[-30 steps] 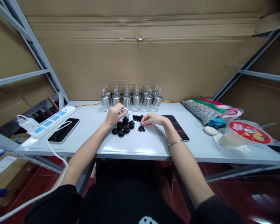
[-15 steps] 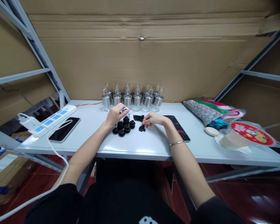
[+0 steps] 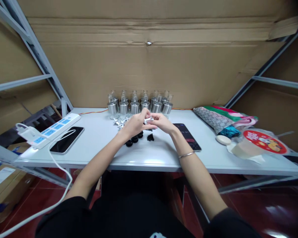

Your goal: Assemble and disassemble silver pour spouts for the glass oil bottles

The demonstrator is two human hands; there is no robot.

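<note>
Above the middle of the table my left hand [image 3: 136, 125] pinches a small silvery-white part [image 3: 149, 120]. My right hand [image 3: 163, 123] meets it there, its fingers closed at the part's right end; anything tiny between those fingertips is hidden. Below the hands lies a small heap of tiny black pieces [image 3: 150, 137]. Several round black caps [image 3: 134, 139] sit under my left wrist, partly covered by it. More silvery-white parts [image 3: 118, 123] are scattered just left of the left hand. Behind stand two rows of glass bottles with metal sleeves [image 3: 134, 107].
At the left are a white power strip [image 3: 57, 129] with a cable and a phone [image 3: 67, 140]. A second phone [image 3: 188, 137] lies beside my right forearm. Farther right are a patterned bag [image 3: 213, 119], a cream oval object [image 3: 223, 139] and a red-lidded tub [image 3: 264, 141]. Cardboard [image 3: 139, 72] walls the back.
My right hand has risen from the tiny black pieces to my left hand. My left hand has moved right with the silvery-white part, and the two hands now meet.
</note>
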